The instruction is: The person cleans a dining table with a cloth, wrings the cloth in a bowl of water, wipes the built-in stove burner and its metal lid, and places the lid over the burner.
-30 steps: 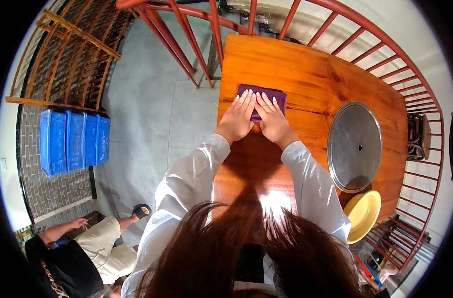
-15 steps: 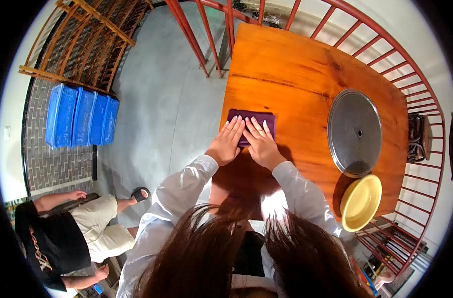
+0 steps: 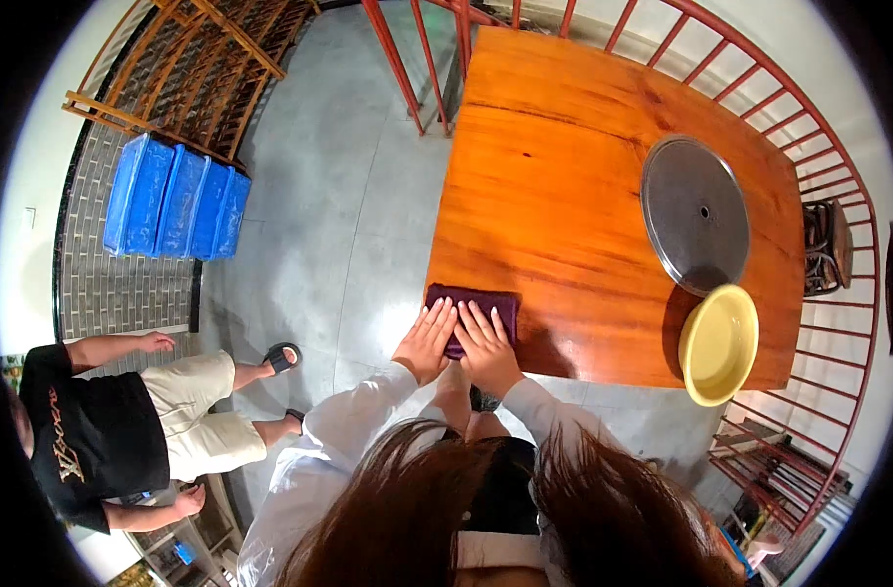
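A folded dark purple cloth [image 3: 500,301] lies at the near left corner of the orange-brown wooden table [image 3: 554,225]. Both of my hands press flat on it, side by side with thumbs close together. My left hand [image 3: 428,339] covers the cloth's left part, its fingers stretched out. Over the middle and right part rests my right hand [image 3: 487,349], fingers likewise extended. Neither hand is wrapped round anything. The cloth's near edge is partly hidden under my palms.
A round grey metal lid [image 3: 696,210] and a yellow basin [image 3: 718,344] sit on the table's right side. Red railings [image 3: 789,122] curve round behind. Blue crates [image 3: 177,201] stand at the left wall, and a person in a black shirt [image 3: 99,430] is at lower left.
My hands and the cloth have slid toward me over the tabletop, from farther in to the near left corner. The view has shifted, and my body is farther back from the table.
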A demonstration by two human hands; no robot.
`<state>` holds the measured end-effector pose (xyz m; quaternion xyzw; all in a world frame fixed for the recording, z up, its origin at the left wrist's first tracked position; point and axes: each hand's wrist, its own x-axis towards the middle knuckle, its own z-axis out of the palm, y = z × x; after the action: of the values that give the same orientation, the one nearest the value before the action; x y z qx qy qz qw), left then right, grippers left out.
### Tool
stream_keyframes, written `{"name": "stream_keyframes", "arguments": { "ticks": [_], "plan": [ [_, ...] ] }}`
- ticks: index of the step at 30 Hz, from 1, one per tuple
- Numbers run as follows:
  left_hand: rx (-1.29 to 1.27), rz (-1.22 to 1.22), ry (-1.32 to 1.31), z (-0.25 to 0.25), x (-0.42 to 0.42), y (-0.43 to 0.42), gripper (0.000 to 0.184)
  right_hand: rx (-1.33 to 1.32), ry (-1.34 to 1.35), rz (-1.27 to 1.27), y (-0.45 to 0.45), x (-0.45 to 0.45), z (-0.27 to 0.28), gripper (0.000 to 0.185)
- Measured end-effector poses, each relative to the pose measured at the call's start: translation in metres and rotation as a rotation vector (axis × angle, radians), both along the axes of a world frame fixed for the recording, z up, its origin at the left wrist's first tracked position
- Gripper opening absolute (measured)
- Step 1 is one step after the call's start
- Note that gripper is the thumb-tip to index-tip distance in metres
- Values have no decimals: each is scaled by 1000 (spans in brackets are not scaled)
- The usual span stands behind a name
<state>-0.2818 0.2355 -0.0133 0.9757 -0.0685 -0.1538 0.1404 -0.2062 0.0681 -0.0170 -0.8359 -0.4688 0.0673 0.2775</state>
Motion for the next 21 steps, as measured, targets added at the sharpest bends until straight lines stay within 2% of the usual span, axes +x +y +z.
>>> {"name": "stream_keyframes", "arguments": {
  "ticks": [2,4,6,9,11,12,14,15,18,20,21],
  "plan": [
    [26,-15,-12,-2,-21,-6,85,16,38,-12,-7,-21,2,55],
    [-113,12,-50,2,-34,-10,83,28,44,-22,-10,-35,2,55],
    [-117,-2,-42,5,-38,-9,84,47,91,-46,-11,-41,7,53],
    [-250,37,-60,6,-41,-3,76,19,98,3,-10,-31,18,49],
    [-613,257,-137,4,-39,6,58,62,59,75,-8,-18,15,47],
    [-615,253,-137,2,-38,3,58,106,23,150,-6,-13,14,45],
    [-546,692,-357,-5,-34,-4,44,118,0,233,-2,-6,15,50],
    [-537,739,-350,-13,-28,-2,41,105,0,236,0,-3,14,51],
    [-604,832,-327,-38,-5,-4,42,73,-37,204,5,2,0,54],
    [-605,781,-309,-41,13,-4,45,45,-5,206,5,3,-18,55],
    [-476,714,-335,-36,23,-4,46,79,-51,147,8,8,-16,56]
  ]
}}
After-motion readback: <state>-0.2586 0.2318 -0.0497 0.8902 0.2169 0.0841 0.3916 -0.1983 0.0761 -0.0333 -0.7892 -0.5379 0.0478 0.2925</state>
